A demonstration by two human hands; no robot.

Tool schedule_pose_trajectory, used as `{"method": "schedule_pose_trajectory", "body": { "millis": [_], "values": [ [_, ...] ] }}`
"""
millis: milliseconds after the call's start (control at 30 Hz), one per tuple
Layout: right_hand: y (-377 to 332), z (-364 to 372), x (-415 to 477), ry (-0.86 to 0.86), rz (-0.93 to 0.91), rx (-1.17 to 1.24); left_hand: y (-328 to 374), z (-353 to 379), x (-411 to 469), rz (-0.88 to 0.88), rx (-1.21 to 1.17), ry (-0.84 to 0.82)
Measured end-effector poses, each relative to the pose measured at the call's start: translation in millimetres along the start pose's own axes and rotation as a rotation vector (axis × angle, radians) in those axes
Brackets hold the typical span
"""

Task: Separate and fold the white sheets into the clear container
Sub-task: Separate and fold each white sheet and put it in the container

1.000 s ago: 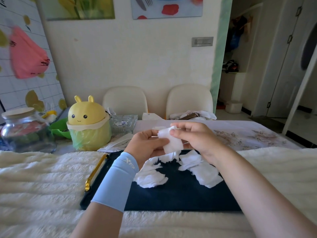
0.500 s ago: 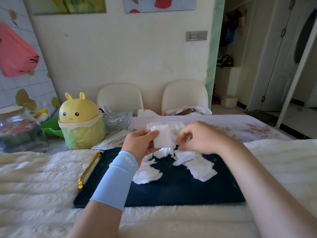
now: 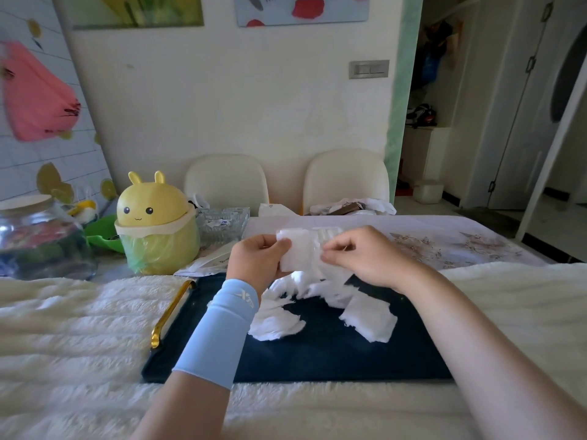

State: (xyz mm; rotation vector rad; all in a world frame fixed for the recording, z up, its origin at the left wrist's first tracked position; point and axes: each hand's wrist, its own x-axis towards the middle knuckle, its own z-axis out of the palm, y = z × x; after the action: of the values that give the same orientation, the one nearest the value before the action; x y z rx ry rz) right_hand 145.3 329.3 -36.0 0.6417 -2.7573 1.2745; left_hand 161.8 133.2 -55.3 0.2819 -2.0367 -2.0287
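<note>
**Thin white sheet pinched between both hands above the tray**

At the far left of the frame stands a lidded glass jar (image 3: 38, 239), then a yellow bunny bin (image 3: 155, 223), and just right of that an open cut-glass dish, which I take to be the clear container (image 3: 222, 223); it sits beyond the hands, up and left of them.

Mid-frame, the left hand (image 3: 257, 258), in a blue sleeve (image 3: 219, 331), pinches the left edge of a white sheet (image 3: 301, 252), thumb on the near face and fingers curled behind. The sheet hangs between the two hands, lifted clear of the dark tray (image 3: 317, 357). The right hand (image 3: 359, 255) nips its right edge with curled fingertips, and stacked layers seem to fan out there.

Below the hands, loose sheets (image 3: 368, 319) lie ragged on the tray, some directly under the wrists.

The stuff looks feather-light, limp and easily torn, rather like tissue. I'd judge it wants a gentle hold at a corner or edge, peeling one layer slowly. A hard tug would likely rip it, and a draught could shift the pieces lying loose.
</note>
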Motion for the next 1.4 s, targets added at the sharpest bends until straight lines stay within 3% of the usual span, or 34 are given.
{"method": "schedule_pose_trajectory", "body": {
  "millis": [100,233,400,500,667,800,1067,1167,1267,1333,1400],
  "values": [
    [-4,-2,-3,0.009,0.026,0.175,2,-5,1,0.032,0.027,0.056],
    [0,2,-3,-0.022,0.081,0.088,2,-7,1,0.035,0.02,0.078],
    [-9,-1,1,0.036,0.144,0.577,1,-4,1,0.01,0.026,0.001],
    [-16,4,1,0.028,0.178,0.684,-1,3,-5,-0.104,-0.139,-0.123],
    [-20,13,0,0.158,0.179,0.574,3,8,-11,-0.19,-0.368,-0.287],
    [-19,19,3,0.296,0.147,0.49,7,8,-14,-0.205,-0.424,-0.312],
    [-20,19,3,0.258,0.168,0.523,10,7,-14,-0.156,-0.314,-0.396],
    [-20,19,3,0.259,0.173,0.591,9,6,-14,-0.085,-0.22,-0.371],
    [-13,18,6,0.312,0.202,0.591,7,2,-10,-0.122,-0.248,-0.348],
    [-7,16,5,0.326,0.136,0.396,7,-1,-9,-0.158,-0.269,-0.293],
    [2,13,3,0.209,0.022,-0.028,5,-5,-6,-0.166,-0.267,-0.215]
  ]
}}
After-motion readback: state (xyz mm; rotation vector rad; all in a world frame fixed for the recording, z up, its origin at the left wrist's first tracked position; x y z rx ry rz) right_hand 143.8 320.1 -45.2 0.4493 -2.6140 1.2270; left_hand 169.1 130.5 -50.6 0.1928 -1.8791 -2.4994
